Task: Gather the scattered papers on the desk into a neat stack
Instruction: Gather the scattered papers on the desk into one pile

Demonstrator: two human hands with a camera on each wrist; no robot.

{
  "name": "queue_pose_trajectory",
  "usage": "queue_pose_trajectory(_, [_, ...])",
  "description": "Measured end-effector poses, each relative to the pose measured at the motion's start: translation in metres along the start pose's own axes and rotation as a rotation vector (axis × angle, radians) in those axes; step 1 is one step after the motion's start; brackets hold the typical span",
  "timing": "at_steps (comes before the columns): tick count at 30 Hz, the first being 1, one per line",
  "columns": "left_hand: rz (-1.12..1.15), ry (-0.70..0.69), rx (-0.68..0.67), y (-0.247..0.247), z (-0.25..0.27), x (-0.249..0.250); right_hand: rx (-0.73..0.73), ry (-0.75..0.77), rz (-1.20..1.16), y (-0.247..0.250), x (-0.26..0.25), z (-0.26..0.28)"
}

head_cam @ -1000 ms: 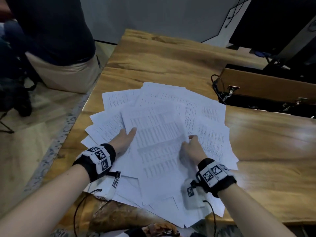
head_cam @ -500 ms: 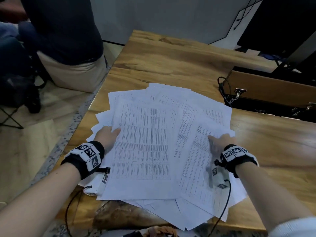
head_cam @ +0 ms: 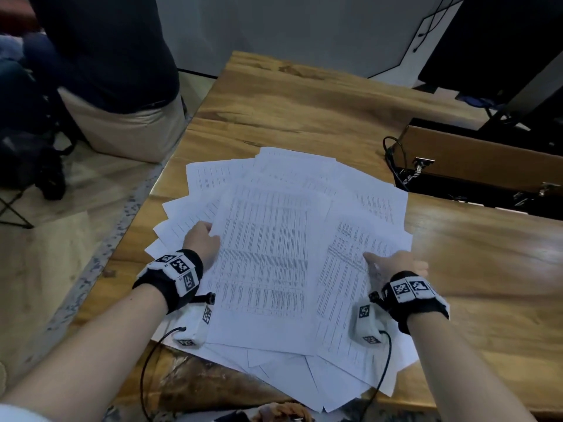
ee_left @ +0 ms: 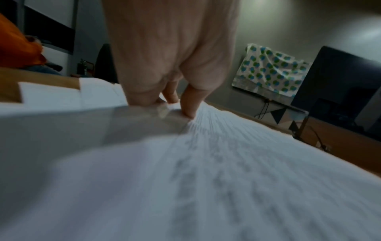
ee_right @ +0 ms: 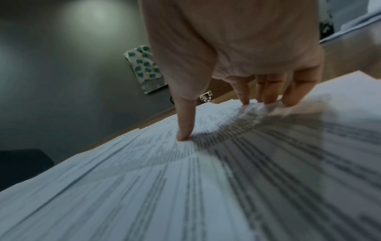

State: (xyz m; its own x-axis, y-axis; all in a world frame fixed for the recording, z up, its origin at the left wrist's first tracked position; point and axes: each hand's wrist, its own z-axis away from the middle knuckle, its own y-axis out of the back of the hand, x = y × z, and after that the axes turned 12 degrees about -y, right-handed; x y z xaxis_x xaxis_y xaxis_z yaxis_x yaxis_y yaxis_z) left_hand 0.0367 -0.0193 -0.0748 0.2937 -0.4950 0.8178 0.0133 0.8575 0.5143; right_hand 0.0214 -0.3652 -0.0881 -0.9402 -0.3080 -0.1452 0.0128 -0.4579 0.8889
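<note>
Several printed white papers [head_cam: 268, 254] lie fanned in a loose overlapping pile on the wooden desk [head_cam: 304, 111], some hanging over its near edge. My left hand [head_cam: 202, 242] is at the pile's left side. Its fingers are tucked under the left edge of the top sheet [ee_left: 226, 163] and the thumb lies on top, so my left hand [ee_left: 171, 104] pinches that sheet. My right hand [head_cam: 396, 264] rests on the right side of the pile. The right wrist view shows my right hand [ee_right: 224, 120] spread, with straight thumb and fingertips pressing on the papers [ee_right: 206, 179].
A person in dark top and beige trousers [head_cam: 122, 123] sits just off the desk's far left corner. An open recessed cable box [head_cam: 475, 166] with black cables [head_cam: 393, 153] lies at the right. A dark screen [head_cam: 502, 41] stands at the back right. Bare wood stretches behind the pile.
My right hand has moved from the pile's middle to its right side. My left hand has slid left and taken the edge of the top sheet, which now lies straighter.
</note>
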Motion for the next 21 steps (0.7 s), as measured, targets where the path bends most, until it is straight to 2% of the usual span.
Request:
queue_pose_trajectory(2, [0.066, 0.010, -0.005, -0.001, 0.001, 0.000, -0.023, 0.017, -0.054, 0.001, 0.003, -0.007])
queue_pose_trajectory(5, [0.170, 0.044, -0.069, -0.005, 0.003, 0.007, -0.159, 0.083, -0.154, 0.012, 0.000, -0.005])
queue_pose_trajectory(10, [-0.018, 0.018, -0.157, -0.009, 0.004, 0.016, -0.132, 0.241, -0.336, 0.007, -0.012, 0.022])
queue_pose_trajectory(16, [-0.026, -0.021, -0.257, -0.016, 0.006, 0.016, -0.182, 0.301, -0.494, -0.013, -0.032, 0.051])
queue_pose_trajectory(18, [-0.037, -0.016, -0.296, -0.022, 0.008, 0.017, -0.250, 0.356, -0.527, -0.020, -0.038, 0.068])
queue_pose_trajectory(21, [0.042, 0.026, -0.317, -0.028, 0.011, 0.014, -0.470, 0.405, -0.558, -0.019, -0.038, 0.089])
